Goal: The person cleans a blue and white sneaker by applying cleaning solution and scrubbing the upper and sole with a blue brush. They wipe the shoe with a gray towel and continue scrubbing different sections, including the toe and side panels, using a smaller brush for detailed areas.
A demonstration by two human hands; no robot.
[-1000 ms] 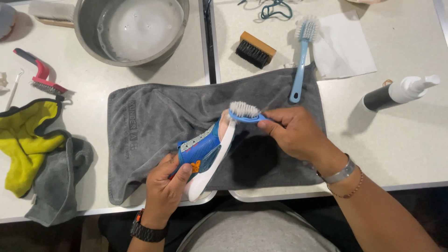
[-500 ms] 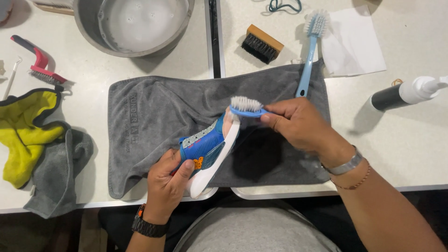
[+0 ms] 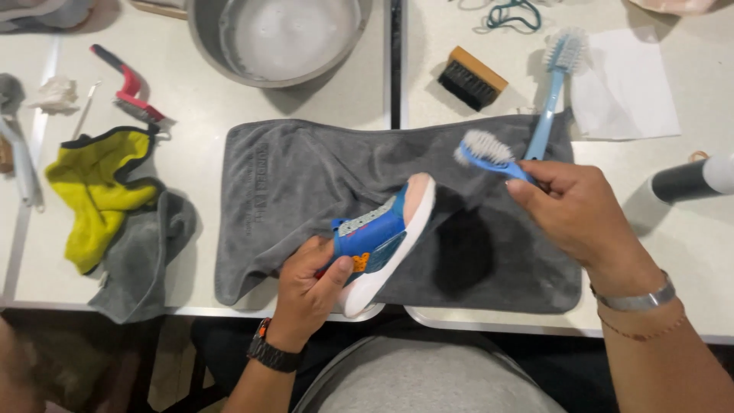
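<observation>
While the left hand (image 3: 310, 287) grips a blue shoe (image 3: 380, 241), the right hand (image 3: 573, 210) clasps a blue brush (image 3: 489, 157) near a black bottle (image 3: 688, 177).

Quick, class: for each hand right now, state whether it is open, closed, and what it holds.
Left hand: closed on the blue shoe, above the grey towel.
Right hand: closed on the small blue brush, bristles clear of the shoe.

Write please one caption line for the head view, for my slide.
Left hand holds a small blue shoe above a grey towel; right hand lifts a blue brush.
</observation>
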